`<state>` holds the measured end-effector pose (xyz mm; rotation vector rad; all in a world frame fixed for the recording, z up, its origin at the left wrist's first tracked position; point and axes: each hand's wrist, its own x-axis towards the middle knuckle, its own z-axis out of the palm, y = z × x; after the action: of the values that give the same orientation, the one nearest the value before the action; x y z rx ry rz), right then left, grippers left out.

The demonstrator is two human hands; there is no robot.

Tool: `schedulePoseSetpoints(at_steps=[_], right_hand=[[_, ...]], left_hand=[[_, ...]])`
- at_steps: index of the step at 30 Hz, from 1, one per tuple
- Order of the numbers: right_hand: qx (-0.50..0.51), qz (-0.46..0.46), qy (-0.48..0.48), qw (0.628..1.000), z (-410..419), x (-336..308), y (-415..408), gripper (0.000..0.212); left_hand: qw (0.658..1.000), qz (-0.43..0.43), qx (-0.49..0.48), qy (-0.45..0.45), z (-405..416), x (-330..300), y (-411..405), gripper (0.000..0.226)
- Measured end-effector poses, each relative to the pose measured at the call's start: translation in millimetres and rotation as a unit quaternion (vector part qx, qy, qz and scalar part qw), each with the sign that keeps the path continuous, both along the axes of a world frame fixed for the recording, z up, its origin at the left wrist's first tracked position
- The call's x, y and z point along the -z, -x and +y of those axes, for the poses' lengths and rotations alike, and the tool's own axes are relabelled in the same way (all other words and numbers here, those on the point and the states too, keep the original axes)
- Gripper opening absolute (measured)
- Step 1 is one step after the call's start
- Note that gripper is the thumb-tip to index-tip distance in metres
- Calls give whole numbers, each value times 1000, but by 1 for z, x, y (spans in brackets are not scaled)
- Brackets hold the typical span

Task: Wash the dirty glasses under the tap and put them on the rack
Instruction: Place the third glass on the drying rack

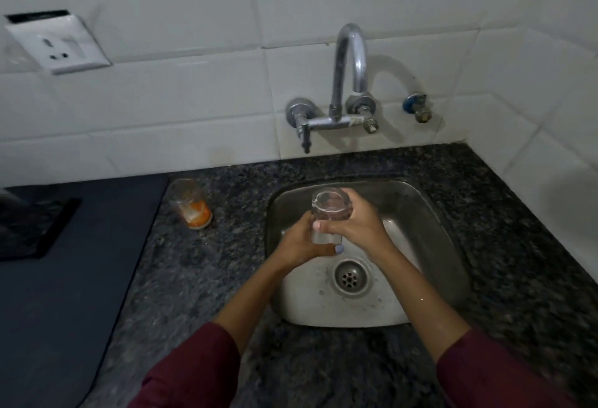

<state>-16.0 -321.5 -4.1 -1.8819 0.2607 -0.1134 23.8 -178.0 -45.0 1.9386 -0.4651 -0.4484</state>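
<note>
Both hands hold one clear glass over the steel sink, mouth facing up toward me. My left hand grips its base from the left, thumb under it. My right hand wraps its side from the right. A second glass with orange residue at the bottom stands on the counter left of the sink. The curved tap is on the tiled wall behind the sink, and I see no water running from it.
A dark mat covers the counter at left. The speckled granite counter surrounds the sink. A drain sits in the basin's middle. A wall socket is at upper left, a blue valve right of the tap.
</note>
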Motion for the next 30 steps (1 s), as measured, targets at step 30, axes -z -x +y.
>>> schedulePoseSetpoints(at_steps=[30], right_hand=[[-338, -16, 55, 940, 606, 14, -243, 75]], left_hand=[[834, 45, -396, -382, 557, 53, -48, 63]])
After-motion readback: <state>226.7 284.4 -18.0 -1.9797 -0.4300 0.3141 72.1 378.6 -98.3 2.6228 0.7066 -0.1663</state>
